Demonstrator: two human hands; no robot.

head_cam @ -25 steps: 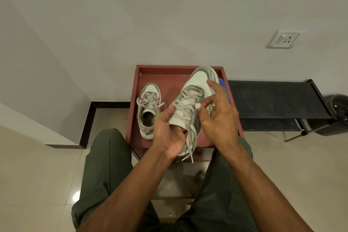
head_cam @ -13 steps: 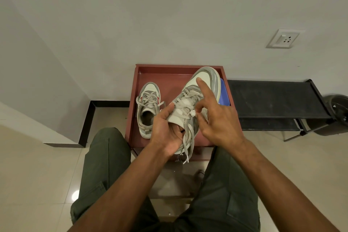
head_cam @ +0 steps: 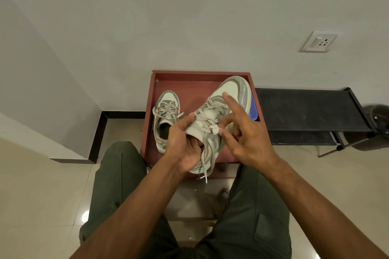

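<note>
Since half a second ago the right hand barely shifts, fingers still pinching a white wad at the shoe laces; left hand fingers grip its heel above the red surface

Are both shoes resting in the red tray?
No, one shoe lies in the tray while the left hand holds the other shoe up.

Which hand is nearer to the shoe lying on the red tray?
Left. The left hand, gripping the held shoe, is just beside the tray shoe; the right hand is farther right, past the held shoe, pinching a white wad.
</note>
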